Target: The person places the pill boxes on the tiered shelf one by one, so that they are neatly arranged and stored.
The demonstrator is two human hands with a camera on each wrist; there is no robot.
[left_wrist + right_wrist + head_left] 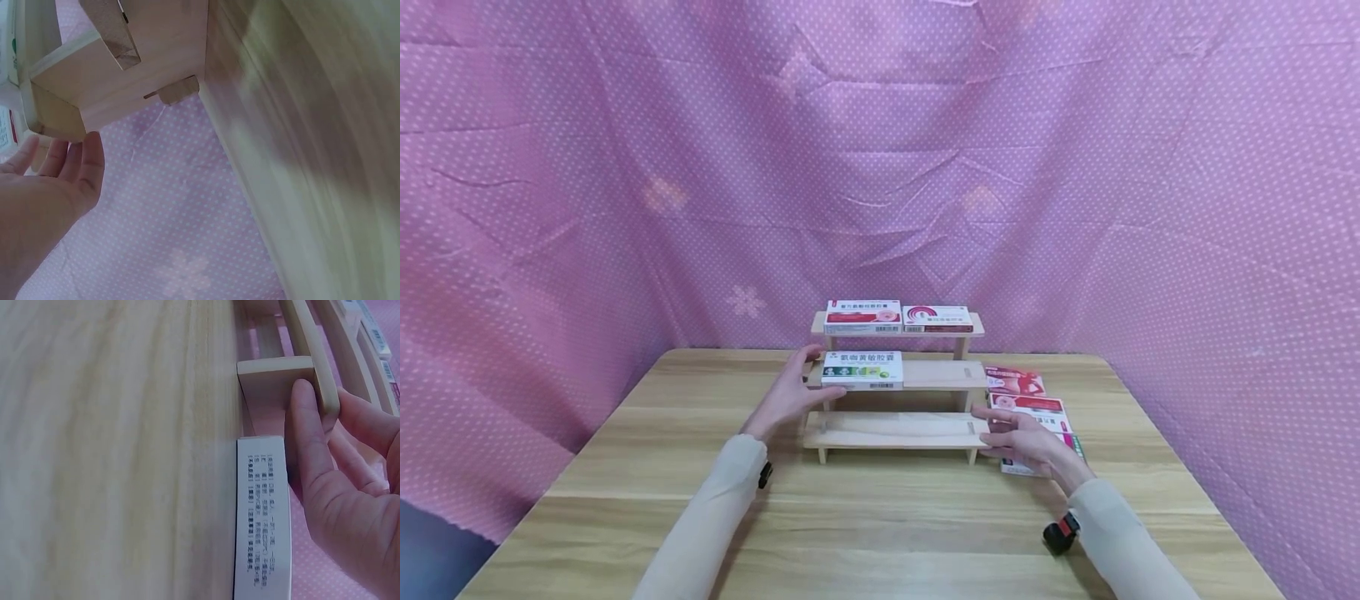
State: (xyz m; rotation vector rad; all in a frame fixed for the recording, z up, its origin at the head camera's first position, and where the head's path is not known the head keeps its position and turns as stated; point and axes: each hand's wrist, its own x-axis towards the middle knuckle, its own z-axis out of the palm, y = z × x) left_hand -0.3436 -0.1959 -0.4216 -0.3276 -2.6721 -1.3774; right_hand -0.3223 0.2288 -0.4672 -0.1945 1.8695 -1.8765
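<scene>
A three-tier wooden display rack stands on the table. My left hand holds the left end of its middle shelf, thumb at the front and fingers toward the back. In the left wrist view, the fingertips meet the shelf's end. A white-and-green medicine box lies on that shelf, close beside my left thumb. My right hand grips the right end of the bottom shelf. Its thumb and fingers lie on both sides of the board in the right wrist view, where a white box sits just below.
Two red-and-white medicine boxes, a left one and a right one, lie on the top shelf. More boxes lie on the table right of the rack, including a red one and a red-and-white one. A pink dotted curtain hangs behind.
</scene>
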